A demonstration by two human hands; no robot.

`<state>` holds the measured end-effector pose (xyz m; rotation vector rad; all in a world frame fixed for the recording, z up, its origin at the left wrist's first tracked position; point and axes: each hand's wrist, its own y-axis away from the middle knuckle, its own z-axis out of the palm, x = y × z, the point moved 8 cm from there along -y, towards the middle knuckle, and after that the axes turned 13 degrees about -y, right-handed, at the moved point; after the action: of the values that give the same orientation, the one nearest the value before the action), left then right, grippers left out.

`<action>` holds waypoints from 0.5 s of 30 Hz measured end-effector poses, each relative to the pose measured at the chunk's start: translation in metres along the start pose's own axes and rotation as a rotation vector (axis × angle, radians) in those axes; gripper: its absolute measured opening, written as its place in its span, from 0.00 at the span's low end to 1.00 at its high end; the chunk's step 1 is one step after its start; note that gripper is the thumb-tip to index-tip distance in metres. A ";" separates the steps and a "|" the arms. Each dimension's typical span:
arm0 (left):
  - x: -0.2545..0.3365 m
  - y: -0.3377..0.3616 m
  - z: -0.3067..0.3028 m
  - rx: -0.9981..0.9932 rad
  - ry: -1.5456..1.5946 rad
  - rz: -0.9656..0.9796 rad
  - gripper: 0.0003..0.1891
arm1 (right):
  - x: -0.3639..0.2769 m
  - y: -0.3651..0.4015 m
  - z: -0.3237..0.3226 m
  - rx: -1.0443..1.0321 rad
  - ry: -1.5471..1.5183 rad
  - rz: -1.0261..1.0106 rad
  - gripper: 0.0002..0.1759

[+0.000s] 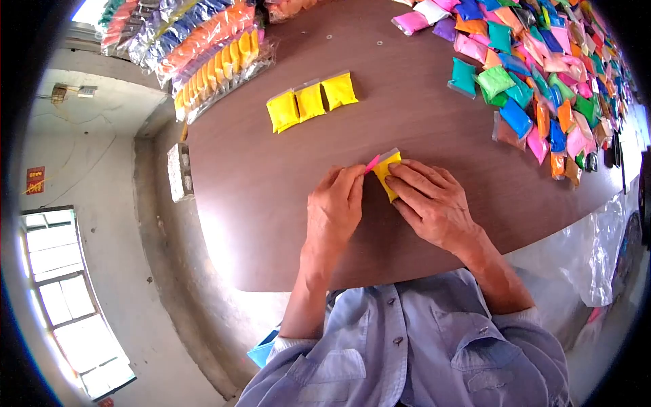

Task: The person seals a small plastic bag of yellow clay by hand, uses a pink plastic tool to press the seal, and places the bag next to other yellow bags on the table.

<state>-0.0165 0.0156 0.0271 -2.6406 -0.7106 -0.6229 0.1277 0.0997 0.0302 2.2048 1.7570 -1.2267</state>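
Observation:
A yellow packet [387, 175] with a clear top edge is at the front middle of the table. My right hand [432, 202] is closed on it, fingers lying across its right side. My left hand [337, 207] pinches a small pink piece [372, 163] whose tip touches or nearly touches the packet's upper left edge. What kind of thing the pink piece is, I cannot make out. Farther back, three more yellow packets [311, 102] lie side by side in a slightly slanting row.
A large heap of small packets in many colours [536, 74] covers the table's right side. Clear bags of packed packets [210, 57] are stacked at the back left. The brown table [271, 224] has a rounded front edge close to my body. Clear plastic [597, 251] hangs at the right.

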 end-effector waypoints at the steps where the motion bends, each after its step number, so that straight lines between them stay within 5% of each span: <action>1: -0.002 -0.001 0.001 -0.023 -0.019 -0.002 0.08 | 0.000 -0.001 0.000 -0.001 -0.006 0.004 0.20; 10: -0.008 -0.018 -0.007 0.013 0.017 -0.105 0.04 | 0.003 -0.002 -0.001 0.000 -0.052 0.019 0.20; 15: 0.010 -0.013 0.005 0.000 0.054 0.001 0.04 | 0.003 -0.003 -0.002 0.013 -0.057 0.032 0.20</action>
<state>-0.0138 0.0323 0.0301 -2.6135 -0.6933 -0.6908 0.1263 0.1043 0.0313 2.1737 1.6915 -1.2842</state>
